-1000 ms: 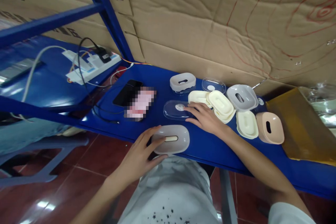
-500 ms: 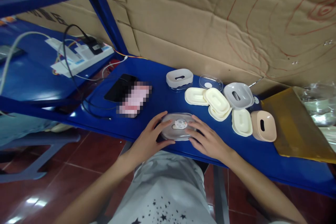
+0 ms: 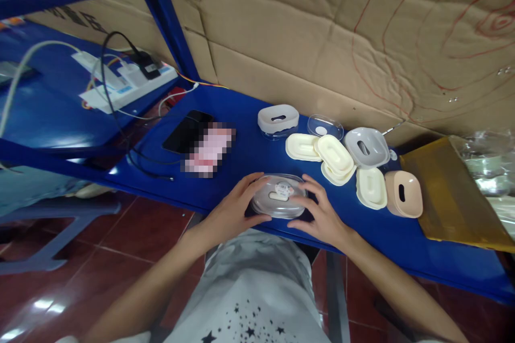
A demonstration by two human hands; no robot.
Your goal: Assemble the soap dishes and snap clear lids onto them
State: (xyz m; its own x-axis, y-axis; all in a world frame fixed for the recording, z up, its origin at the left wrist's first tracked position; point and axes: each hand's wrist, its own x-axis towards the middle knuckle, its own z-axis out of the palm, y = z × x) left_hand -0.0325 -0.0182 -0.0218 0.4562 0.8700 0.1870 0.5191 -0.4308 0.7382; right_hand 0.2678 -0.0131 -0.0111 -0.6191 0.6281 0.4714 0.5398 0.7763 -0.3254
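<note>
Between my hands, near the table's front edge, is an oval soap dish (image 3: 263, 204) under a clear lid with a small printed label (image 3: 284, 188) on top. My left hand (image 3: 237, 206) curves around the dish's left end, fingers at the far rim and thumb along the near rim. At the right end my right hand (image 3: 325, 214) grips it, with fingers on the lid's right side and the thumb near the front edge. The underside of the dish is hidden.
Cream soap-dish inserts (image 3: 333, 153), grey dishes (image 3: 366, 147), a beige dish (image 3: 405, 193) and a clear lid (image 3: 325, 126) lie to the right. Beyond stands an open carton (image 3: 450, 193). Phone (image 3: 187, 131), cables and power strip (image 3: 129, 88) are left.
The fingers of my right hand have moved from the label toward the lid's right edge, spreading wider. The label has turned slightly, and the white piece under the lid shows more.
</note>
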